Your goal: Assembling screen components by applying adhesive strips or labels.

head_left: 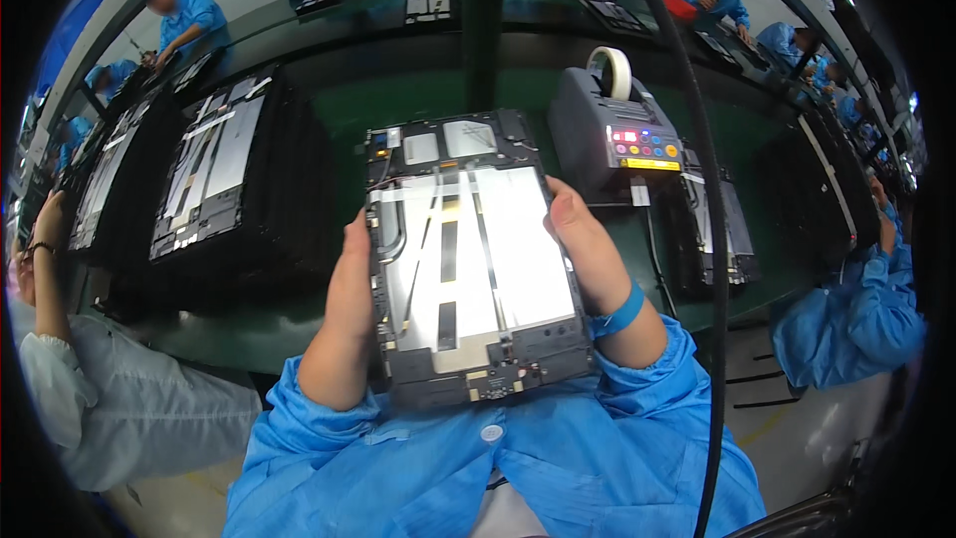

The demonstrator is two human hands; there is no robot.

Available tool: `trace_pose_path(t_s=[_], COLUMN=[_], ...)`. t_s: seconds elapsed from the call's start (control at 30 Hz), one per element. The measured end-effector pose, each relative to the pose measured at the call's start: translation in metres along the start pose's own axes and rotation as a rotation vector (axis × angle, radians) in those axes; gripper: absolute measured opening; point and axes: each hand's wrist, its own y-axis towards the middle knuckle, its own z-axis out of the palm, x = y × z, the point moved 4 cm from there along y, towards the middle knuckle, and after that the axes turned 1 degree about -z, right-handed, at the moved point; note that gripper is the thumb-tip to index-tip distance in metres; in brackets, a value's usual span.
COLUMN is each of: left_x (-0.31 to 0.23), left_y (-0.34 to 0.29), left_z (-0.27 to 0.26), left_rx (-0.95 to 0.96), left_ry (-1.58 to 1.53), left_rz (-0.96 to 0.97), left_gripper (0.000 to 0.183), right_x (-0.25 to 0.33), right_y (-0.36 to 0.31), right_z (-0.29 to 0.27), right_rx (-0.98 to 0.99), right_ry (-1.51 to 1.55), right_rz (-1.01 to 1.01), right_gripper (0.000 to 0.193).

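Note:
An opened tablet (pixel 508 259), its silvery battery plates, dark ribbon cables and small circuit boards exposed, is held in front of my chest. It tilts slightly, with the lower edge close to my blue jacket. My left hand (pixel 351 274) grips its left side, fingers hidden underneath. On the opposite side, my right hand (pixel 586 239) holds the edge with the thumb on top. A blue band circles my right wrist. Just beyond that hand stands a grey tape dispenser (pixel 609 130) with a lit panel and a roll of pale tape (pixel 617 73).
Tall stacks of opened tablets (pixel 214 169) stand on the green bench (pixel 339 105) at left. More tablets (pixel 719 224) lie right of the dispenser. A black cable (pixel 709 339) hangs down at right. Co-workers in blue sit across; a person in white (pixel 149 399) is at left.

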Motion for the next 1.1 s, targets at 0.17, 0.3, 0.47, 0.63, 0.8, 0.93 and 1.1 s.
trace_pose_path(t_s=[0.17,0.3,0.47,0.63,0.8,0.93,1.1], left_x=[0.006,0.004,0.011,0.02,0.004,-0.019,-0.077], left_y=[-0.008,-0.012,-0.007,0.001,-0.008,-0.03,-0.061], left_z=[-0.016,0.006,-0.018,-0.055,-0.046,-0.031,0.033], left_rx=[0.211,0.315,0.281,0.216,0.13,0.011,0.261], left_ry=[-0.052,-0.134,-0.071,0.045,0.08,0.163,0.928], left_rz=[0.219,0.139,0.207,0.34,0.47,0.65,1.061], left_gripper=[0.074,0.067,0.071,0.066,0.06,0.052,0.031], right_x=[-0.009,-0.022,-0.008,-0.008,-0.01,0.003,0.09], right_y=[-0.024,-0.024,-0.046,-0.043,-0.019,-0.025,-0.042], right_z=[0.018,0.009,-0.042,-0.11,-0.121,-0.098,-0.007], right_rx=[0.165,0.139,-0.346,-0.718,-0.554,-0.609,0.005], right_ry=[0.205,0.089,-0.048,-0.108,0.032,-0.073,-0.819], right_rz=[-0.062,-0.16,-0.15,0.07,0.109,0.011,-0.548], right_gripper=[0.086,0.096,0.045,0.022,0.023,0.022,0.011])
